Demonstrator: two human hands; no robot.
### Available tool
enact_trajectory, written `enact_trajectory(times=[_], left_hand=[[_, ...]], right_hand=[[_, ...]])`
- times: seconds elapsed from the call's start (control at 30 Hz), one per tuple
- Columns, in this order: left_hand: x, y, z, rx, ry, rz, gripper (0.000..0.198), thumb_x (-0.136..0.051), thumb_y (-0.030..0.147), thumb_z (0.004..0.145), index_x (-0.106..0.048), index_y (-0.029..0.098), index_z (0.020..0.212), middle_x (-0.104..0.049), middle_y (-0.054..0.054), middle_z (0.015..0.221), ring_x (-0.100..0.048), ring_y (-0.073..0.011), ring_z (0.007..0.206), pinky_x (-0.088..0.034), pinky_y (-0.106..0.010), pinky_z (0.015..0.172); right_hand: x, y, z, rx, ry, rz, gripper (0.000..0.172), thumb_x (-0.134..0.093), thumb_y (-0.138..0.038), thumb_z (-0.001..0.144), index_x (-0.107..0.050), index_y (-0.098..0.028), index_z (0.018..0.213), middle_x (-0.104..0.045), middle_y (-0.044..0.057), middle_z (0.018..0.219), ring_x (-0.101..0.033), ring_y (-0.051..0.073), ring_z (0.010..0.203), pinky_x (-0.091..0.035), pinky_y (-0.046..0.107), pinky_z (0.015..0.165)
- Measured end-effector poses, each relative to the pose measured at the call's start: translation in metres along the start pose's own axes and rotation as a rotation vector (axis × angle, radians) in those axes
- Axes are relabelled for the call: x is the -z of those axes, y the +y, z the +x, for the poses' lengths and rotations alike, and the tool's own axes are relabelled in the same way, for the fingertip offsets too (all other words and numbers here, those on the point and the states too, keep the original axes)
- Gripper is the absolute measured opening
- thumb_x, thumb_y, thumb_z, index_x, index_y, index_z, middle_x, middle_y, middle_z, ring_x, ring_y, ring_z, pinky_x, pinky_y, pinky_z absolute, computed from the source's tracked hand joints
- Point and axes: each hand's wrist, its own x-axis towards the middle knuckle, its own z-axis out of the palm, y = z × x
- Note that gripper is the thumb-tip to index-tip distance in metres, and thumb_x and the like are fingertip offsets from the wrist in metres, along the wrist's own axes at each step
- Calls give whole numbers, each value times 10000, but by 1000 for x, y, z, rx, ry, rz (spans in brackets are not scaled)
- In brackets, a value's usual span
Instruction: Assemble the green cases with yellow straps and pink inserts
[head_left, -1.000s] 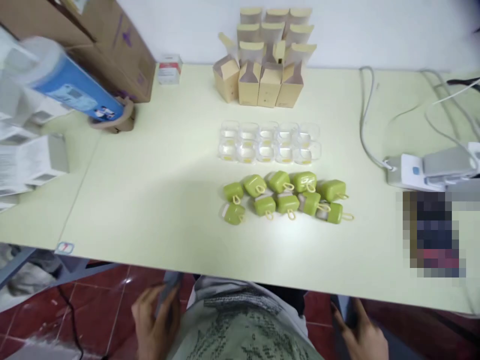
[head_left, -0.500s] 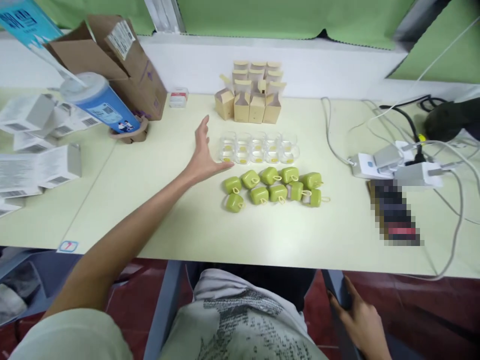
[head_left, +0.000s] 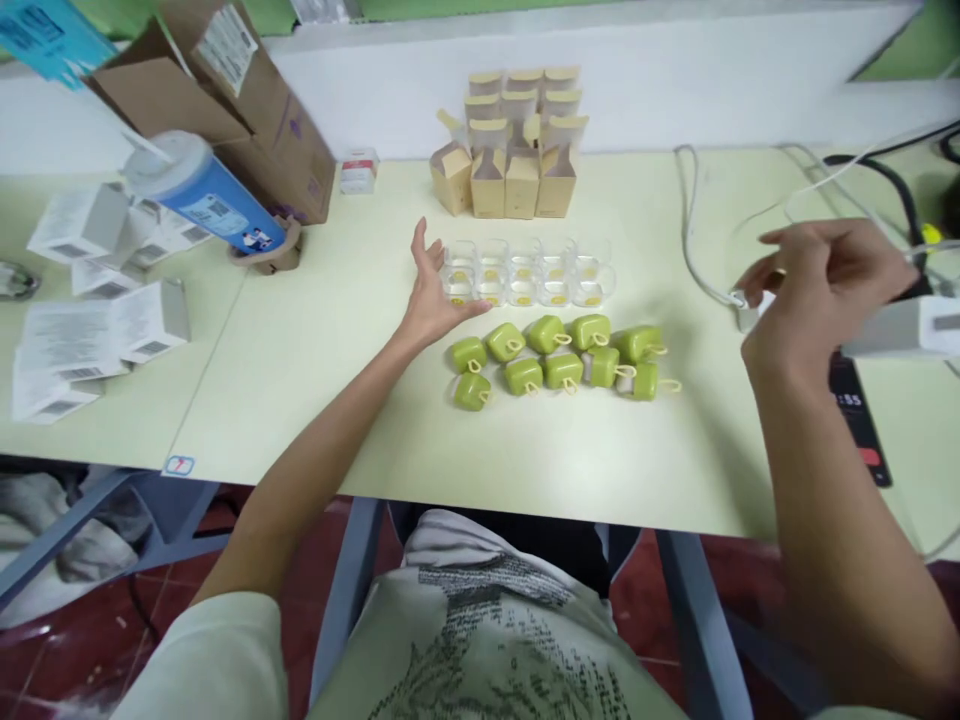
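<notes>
My left hand (head_left: 435, 298) is open at the left end of two rows of small clear plastic cups (head_left: 523, 285) with yellow spots at their bottoms. Its thumb lies along their front and its fingers curve round the left side. Just in front of the cups lie several small green cases (head_left: 564, 370) with pale loops. On the right, my right hand (head_left: 825, 275) is in the air over the white power strip (head_left: 750, 315), its fingers loosely bent and apart, with nothing seen in them. It partly covers the strip and a dark phone (head_left: 862, 430).
Open small tan boxes (head_left: 491, 190) stand at the back by the wall. On the left are white boxes (head_left: 105, 330), a blue canister (head_left: 217, 205) in a cardboard holder, and a large brown carton (head_left: 285, 130). Cables (head_left: 688, 220) run along the right.
My right hand has risen from the chair's armrest to above the table on the right. My left hand has closed in on the cups' left end. The view has tilted down.
</notes>
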Motion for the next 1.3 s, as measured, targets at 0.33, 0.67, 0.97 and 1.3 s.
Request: enact_trajectory(times=[0.33, 0.67, 0.97, 1.3], left_hand=[[6, 4, -3, -42, -61, -74, 1631, -880, 963, 684, 160, 400, 1808, -6, -171, 1963, -74, -458, 1825, -235, -639, 1464], [32, -26, -6, -6, -67, -74, 1470, -881, 927, 728, -151, 301, 1840, -493, -225, 1805, -295, -407, 1790, -210, -647, 1468], [35, -25, 0, -53, -96, 47, 1016, -849, 804, 866, -582, 281, 1696, -406, -122, 1876, -308, -399, 1787, -180, -625, 1490], [39, -27, 0, -22, -160, 101, 1300, -863, 785, 865, -245, 198, 1847, -225, -205, 1931, -192, -451, 1810, -172, -649, 1483]], right_hand=[[-64, 27, 1, -224, -179, 148, 134, -655, -283, 931, -777, -228, 922, -702, 70, 734, -592, 176, 624, -439, 341, 594], [-58, 28, 9, 21, -551, 116, 434, -928, -513, 828, -873, -262, 1178, -849, 83, 1112, -582, 178, 674, -478, 373, 642], [-61, 36, 9, 130, -538, 122, 412, -872, -628, 893, -921, -308, 1148, -854, 88, 1132, -635, 215, 710, -494, 416, 648], [-58, 36, 9, 4, -488, 213, 672, -686, -899, 956, -859, -254, 877, -796, 77, 856, -643, 207, 722, -503, 372, 664]])
